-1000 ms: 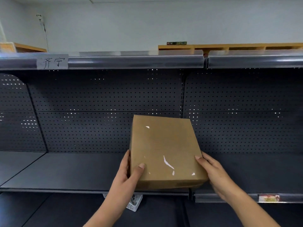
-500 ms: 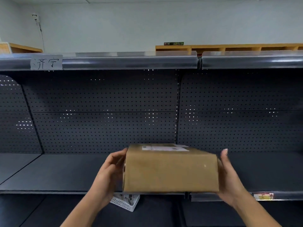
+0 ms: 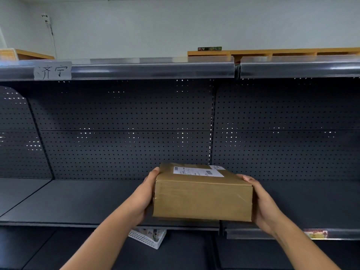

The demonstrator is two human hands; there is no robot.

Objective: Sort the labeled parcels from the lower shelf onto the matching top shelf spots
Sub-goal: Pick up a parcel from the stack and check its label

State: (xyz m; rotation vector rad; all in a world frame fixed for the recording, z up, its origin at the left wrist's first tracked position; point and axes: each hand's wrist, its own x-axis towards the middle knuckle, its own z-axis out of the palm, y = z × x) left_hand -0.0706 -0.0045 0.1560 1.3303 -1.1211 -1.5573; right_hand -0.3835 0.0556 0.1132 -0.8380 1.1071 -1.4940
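Observation:
A flat brown cardboard parcel [image 3: 202, 199] is held level in front of the middle shelf, its white shipping label [image 3: 196, 171] facing up. My left hand [image 3: 145, 195] grips its left side and my right hand [image 3: 263, 203] grips its right side. The top shelf edge [image 3: 152, 70] runs across the upper view, with a handwritten paper tag [image 3: 52, 71] stuck on its rail at the left.
The dark middle shelf [image 3: 78, 199] lies below and behind the parcel, backed by perforated panels [image 3: 124, 123]. A white mesh basket [image 3: 148, 237] sits on the lower shelf under my left wrist. A coloured price tag [image 3: 315, 233] is on the right shelf rail. Wooden shelving [image 3: 272, 52] shows behind the top shelf.
The parcel has been tipped from standing on edge to lying flat, label side up. My hands shifted from its lower corners to its two sides.

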